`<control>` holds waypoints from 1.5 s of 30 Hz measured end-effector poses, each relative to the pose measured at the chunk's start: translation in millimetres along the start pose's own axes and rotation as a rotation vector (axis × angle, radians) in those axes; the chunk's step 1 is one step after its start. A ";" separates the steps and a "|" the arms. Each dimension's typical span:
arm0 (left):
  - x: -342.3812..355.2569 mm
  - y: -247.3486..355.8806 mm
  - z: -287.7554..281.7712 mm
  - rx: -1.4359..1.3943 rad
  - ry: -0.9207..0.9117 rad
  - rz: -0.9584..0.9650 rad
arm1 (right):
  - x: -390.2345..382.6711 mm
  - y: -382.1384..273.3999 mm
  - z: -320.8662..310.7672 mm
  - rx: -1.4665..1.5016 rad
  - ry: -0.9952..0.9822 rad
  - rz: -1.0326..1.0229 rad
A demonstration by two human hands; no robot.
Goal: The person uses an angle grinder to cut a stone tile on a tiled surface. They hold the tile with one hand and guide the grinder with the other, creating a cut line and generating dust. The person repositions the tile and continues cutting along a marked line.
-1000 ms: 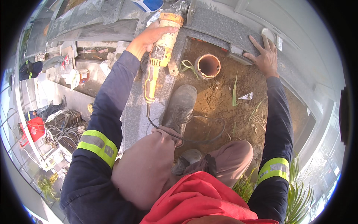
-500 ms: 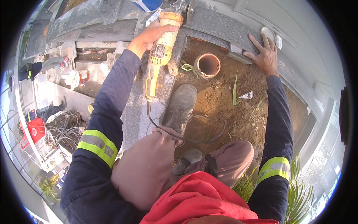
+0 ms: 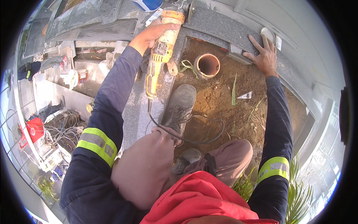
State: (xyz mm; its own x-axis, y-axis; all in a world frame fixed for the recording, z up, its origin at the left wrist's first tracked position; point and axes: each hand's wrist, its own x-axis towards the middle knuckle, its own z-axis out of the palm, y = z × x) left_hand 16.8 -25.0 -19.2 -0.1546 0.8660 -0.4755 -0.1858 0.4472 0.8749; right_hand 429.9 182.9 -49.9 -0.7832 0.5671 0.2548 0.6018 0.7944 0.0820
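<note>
My left hand is wrapped around the body of a worn yellow angle grinder. Its metal disc points away from me, near the edge of the grey stone slabs. From the grinder's rear a dark power cord loops across my shoe and over the soil. Over on the right, my right hand lies with fingers spread on a grey stone slab, holding nothing. Just beyond those fingertips is a pale round object, partly hidden by them.
An orange-brown pipe stands upright in the bare soil between my arms. At the top is a blue and white container. A bucket, tangled cables and another person are at the left. Plants grow at lower right.
The grinder and my left hand have shifted very slightly to the right. My right hand stays on the slab.
</note>
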 end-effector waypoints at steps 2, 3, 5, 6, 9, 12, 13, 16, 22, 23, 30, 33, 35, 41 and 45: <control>0.8 -0.6 -0.9 -0.003 0.005 -0.001 | 0.5 -0.2 -0.3 0.010 -0.003 0.000; 1.7 -3.4 -1.6 -0.009 0.021 0.002 | 1.1 -1.2 -0.4 0.011 -0.003 0.000; 1.2 -7.4 -6.6 0.005 0.033 0.015 | 2.8 -3.7 -0.1 0.015 -0.003 0.001; -1.0 -6.5 -4.2 0.021 0.020 0.028 | 1.4 -2.2 -0.2 0.008 -0.006 0.004; -10.2 -4.9 2.3 0.035 0.034 0.024 | -0.8 -0.1 0.0 -0.006 -0.013 0.012; -15.0 1.5 -1.1 0.022 0.000 -0.038 | -0.7 0.0 -0.6 -0.004 -0.016 0.010; -15.8 2.9 -2.1 0.015 -0.025 -0.065 | -0.5 0.2 -0.4 -0.002 -0.011 0.007; -20.7 1.4 0.8 0.019 0.019 -0.023 | 0.7 -2.1 -1.7 0.008 -0.002 0.004; -19.6 1.7 0.8 -0.015 0.000 -0.047 | 0.7 -1.9 -2.4 0.002 0.010 -0.006; -18.6 1.4 0.6 -0.014 0.002 -0.050 | 0.6 -1.8 -2.3 0.006 0.014 -0.008; -9.0 -1.9 -1.1 0.005 0.006 -0.014 | -0.3 -0.7 1.0 0.002 0.010 0.002; -6.4 -2.9 -1.7 0.006 -0.005 -0.004 | -1.1 0.9 2.0 0.007 0.009 0.001; -6.1 -3.5 0.0 0.012 0.004 0.021 | -1.3 1.2 2.2 0.005 0.008 0.001; -7.8 -3.4 2.4 0.028 0.024 0.046 | -0.4 1.3 5.2 0.005 0.015 -0.005; -11.3 -1.3 1.5 0.036 0.020 -0.013 | -1.2 2.7 6.2 -0.009 0.009 -0.003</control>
State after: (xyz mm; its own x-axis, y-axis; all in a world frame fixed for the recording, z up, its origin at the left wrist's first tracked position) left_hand 20.2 -35.0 -14.8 -0.1720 0.8555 -0.4883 -0.1534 0.4664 0.8712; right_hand 431.5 185.8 -56.0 -0.7838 0.5627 0.2629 0.6009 0.7940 0.0919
